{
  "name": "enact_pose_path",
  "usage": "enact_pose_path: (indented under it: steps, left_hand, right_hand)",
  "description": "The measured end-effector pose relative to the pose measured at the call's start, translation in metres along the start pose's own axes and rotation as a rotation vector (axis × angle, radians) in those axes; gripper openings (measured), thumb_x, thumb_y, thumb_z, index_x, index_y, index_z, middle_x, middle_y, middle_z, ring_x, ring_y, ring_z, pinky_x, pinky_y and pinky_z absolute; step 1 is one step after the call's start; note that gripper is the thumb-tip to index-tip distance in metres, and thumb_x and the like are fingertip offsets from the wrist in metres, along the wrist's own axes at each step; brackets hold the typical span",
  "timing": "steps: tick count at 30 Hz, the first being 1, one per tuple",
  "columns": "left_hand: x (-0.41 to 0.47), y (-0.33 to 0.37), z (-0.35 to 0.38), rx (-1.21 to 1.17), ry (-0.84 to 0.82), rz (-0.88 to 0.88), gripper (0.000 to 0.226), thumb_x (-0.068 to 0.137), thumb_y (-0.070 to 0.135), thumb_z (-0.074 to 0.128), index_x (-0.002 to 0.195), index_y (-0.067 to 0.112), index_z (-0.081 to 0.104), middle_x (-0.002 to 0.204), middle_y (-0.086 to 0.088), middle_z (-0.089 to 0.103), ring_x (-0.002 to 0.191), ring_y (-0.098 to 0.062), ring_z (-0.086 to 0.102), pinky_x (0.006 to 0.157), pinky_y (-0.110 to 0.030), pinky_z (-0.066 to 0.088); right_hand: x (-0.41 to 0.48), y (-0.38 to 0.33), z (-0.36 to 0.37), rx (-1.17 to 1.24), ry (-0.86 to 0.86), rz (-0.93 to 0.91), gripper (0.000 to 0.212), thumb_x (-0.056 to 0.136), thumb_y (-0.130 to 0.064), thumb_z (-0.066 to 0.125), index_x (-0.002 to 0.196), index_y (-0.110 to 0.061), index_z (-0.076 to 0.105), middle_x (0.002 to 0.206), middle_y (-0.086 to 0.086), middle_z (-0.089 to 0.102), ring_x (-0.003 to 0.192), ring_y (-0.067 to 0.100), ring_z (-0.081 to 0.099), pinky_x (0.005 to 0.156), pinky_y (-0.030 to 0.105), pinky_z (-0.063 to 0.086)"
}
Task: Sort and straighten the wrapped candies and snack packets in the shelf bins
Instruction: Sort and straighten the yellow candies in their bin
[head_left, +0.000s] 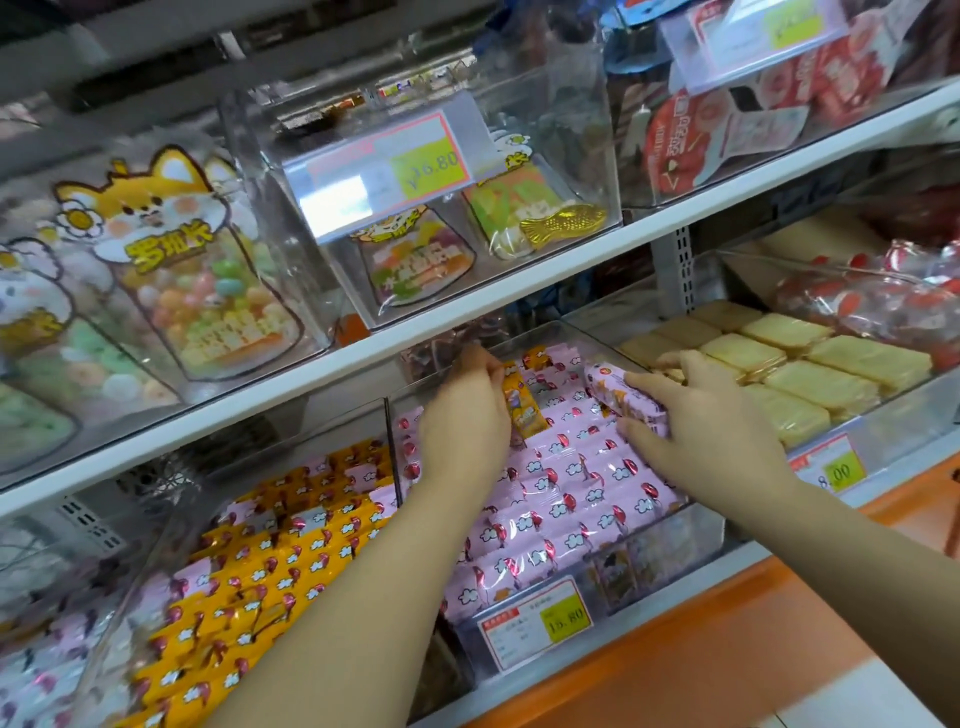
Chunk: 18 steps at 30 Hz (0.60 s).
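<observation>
A clear bin (696, 525) on the lower shelf holds rows of pink wrapped snack packets (561, 493). My left hand (465, 415) reaches deep into the bin and holds a yellow packet (524, 410) that stands upright among the pink ones. My right hand (701, 421) grips a pink packet (623, 400) lifted above the rows, near the bin's right wall. To the left, another clear bin (387, 441) holds yellow packets (260, 577) with a few pink ones mixed in.
Pale yellow wrapped cakes (810, 374) fill the bin to the right, with red candies (872, 296) behind. The upper shelf (519, 296) carries clear bins of candy bags (208, 291) and a price tag (384, 166). An orange ledge (727, 649) runs below.
</observation>
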<state>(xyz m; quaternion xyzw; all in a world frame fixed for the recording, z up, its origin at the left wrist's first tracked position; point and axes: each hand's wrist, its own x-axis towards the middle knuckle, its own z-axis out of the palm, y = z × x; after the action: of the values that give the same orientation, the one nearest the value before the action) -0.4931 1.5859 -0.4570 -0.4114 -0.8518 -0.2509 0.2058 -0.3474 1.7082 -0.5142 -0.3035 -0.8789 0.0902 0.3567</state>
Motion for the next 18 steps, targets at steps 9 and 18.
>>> enact_pose_path:
  steps: [9, 18]
  left_hand:
    - [-0.058, -0.028, -0.046, -0.415, 0.318, 0.089, 0.013, 0.098, 0.019, 0.044, 0.102, 0.018, 0.056, 0.092, 0.012, 0.057, 0.083, 0.000, 0.052, 0.072, -0.010, 0.039]
    - [-0.106, -0.066, -0.109, -0.636, 0.346, -0.073, 0.022, 0.096, 0.016, 0.048, 0.093, 0.037, 0.050, 0.087, 0.022, 0.058, 0.089, 0.008, 0.056, 0.075, -0.005, 0.039]
  right_hand:
    - [-0.010, -0.068, -0.019, 0.109, 0.020, -0.225, 0.052, 0.077, -0.050, 0.046, 0.112, -0.018, 0.067, 0.106, 0.007, 0.062, 0.089, 0.032, 0.059, 0.077, 0.043, 0.048]
    - [-0.028, -0.165, -0.024, 0.418, -0.210, -0.431, 0.040, 0.087, -0.039, 0.061, 0.125, -0.031, 0.055, 0.116, -0.012, 0.062, 0.103, 0.010, 0.056, 0.081, 0.029, 0.050]
